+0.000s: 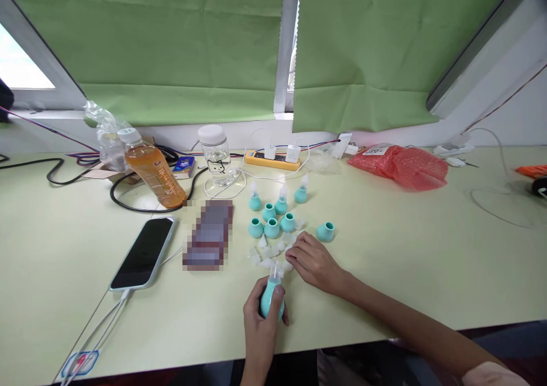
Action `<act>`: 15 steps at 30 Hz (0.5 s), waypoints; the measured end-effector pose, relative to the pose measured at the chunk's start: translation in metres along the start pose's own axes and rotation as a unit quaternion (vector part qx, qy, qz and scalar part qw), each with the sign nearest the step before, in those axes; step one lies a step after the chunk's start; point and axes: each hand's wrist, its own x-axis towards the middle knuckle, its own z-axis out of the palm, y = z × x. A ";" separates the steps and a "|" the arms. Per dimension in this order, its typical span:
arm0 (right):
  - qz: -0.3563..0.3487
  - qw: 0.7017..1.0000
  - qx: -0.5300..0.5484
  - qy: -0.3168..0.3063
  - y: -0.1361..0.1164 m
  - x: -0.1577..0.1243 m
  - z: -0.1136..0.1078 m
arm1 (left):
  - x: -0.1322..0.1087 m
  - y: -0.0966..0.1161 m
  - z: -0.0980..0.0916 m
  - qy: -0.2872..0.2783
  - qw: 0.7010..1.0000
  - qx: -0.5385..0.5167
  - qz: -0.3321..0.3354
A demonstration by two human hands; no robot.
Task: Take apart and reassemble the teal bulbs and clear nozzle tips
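Note:
My left hand point(264, 312) is wrapped round a teal squeeze bulb point(268, 298) near the table's front edge. A clear tip point(276, 269) stands up from that bulb's neck. My right hand point(315, 262) reaches in from the right, fingertips drawn together at a scatter of small translucent white pieces point(269, 251); whatever the fingers pinch is hidden. Beyond the pieces stand several teal bulbs with open necks point(272, 228). Farther back are three teal bulbs with whitish tips fitted point(281, 204). One open bulb point(325, 232) sits apart, just beyond my right hand.
On the left lie a phone point(143, 254) with white cables and a blurred-out dark reddish item point(208, 235). An orange drink bottle point(154, 172) leans behind them. A clear jar point(216, 157), a yellow power strip point(272, 159) and a red bubble-wrap package point(399, 166) line the back.

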 end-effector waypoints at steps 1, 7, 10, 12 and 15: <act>0.005 1.000 -0.005 0.000 0.002 0.000 0.002 | 0.000 0.000 0.000 -0.004 1.000 0.006 0.003; 0.030 0.994 0.074 0.073 -0.006 0.000 -0.005 | 0.000 0.000 -0.001 0.006 0.999 0.033 0.012; 0.077 0.982 0.169 0.040 -0.020 0.000 -0.015 | -0.004 0.002 0.002 0.004 0.995 0.089 0.048; 0.115 0.970 0.210 -0.032 -0.028 -0.001 -0.019 | -0.009 0.003 0.005 -0.008 0.988 0.129 0.090; 0.165 0.948 0.251 -0.107 -0.034 -0.003 -0.021 | -0.016 0.003 0.010 -0.030 0.981 0.151 0.120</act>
